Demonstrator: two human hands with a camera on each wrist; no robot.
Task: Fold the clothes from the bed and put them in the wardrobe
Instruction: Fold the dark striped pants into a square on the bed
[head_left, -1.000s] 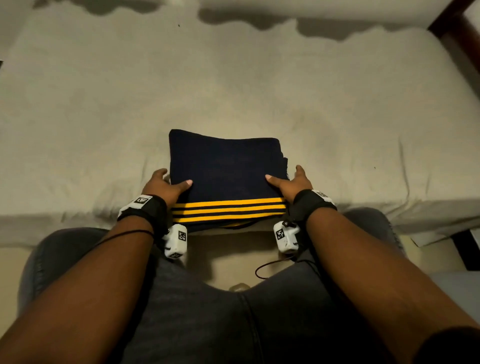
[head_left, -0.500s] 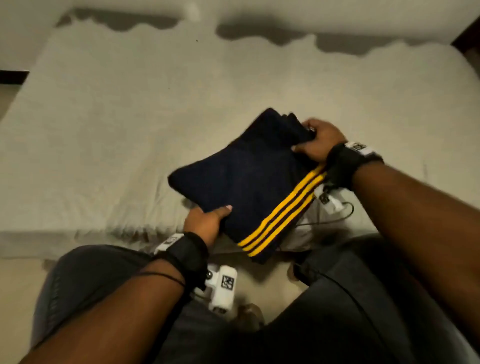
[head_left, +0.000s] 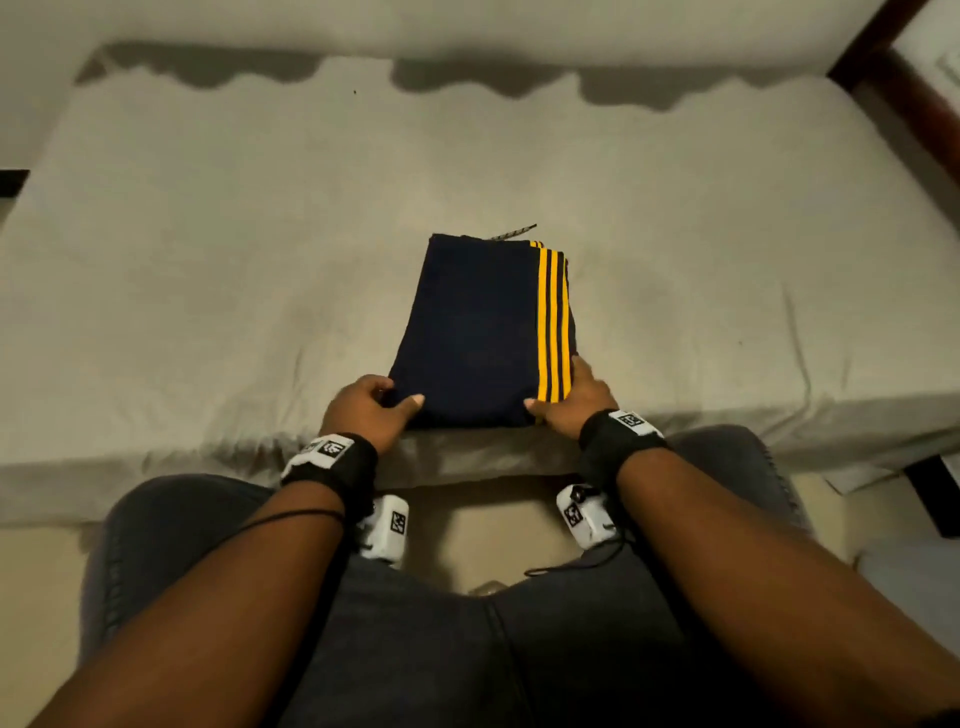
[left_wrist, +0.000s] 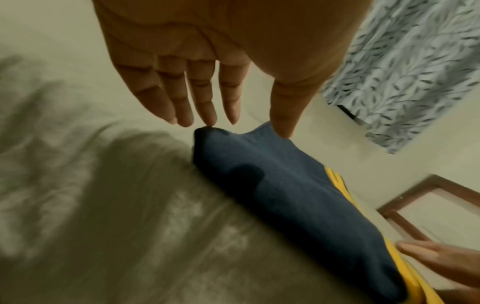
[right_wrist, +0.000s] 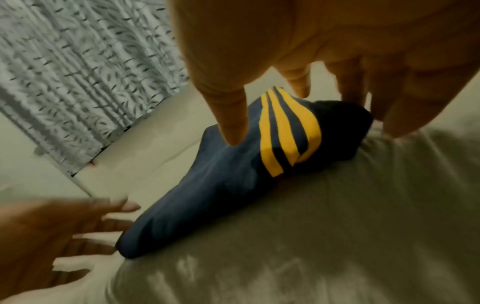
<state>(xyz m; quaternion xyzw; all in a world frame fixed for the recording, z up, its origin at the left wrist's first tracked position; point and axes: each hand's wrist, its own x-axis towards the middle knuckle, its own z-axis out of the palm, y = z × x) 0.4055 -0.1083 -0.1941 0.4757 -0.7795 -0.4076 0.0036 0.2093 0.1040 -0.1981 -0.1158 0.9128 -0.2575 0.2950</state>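
The folded navy garment (head_left: 478, 332) (yellow stripes along its right side) is lying on the bed (head_left: 208, 291) near its front edge. Left hand (head_left: 366, 410) and right hand (head_left: 569, 402) are touching its near corners, fingers fairly straight, thumbs on top.

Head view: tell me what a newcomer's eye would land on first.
The folded navy garment with three yellow stripes stands out, lying near the front edge of the pale beige bed sheet, stripes along its right side. The left hand and right hand flank its near corners, thumbs on top. A thin patterned drawstring pokes out at the garment's far edge.
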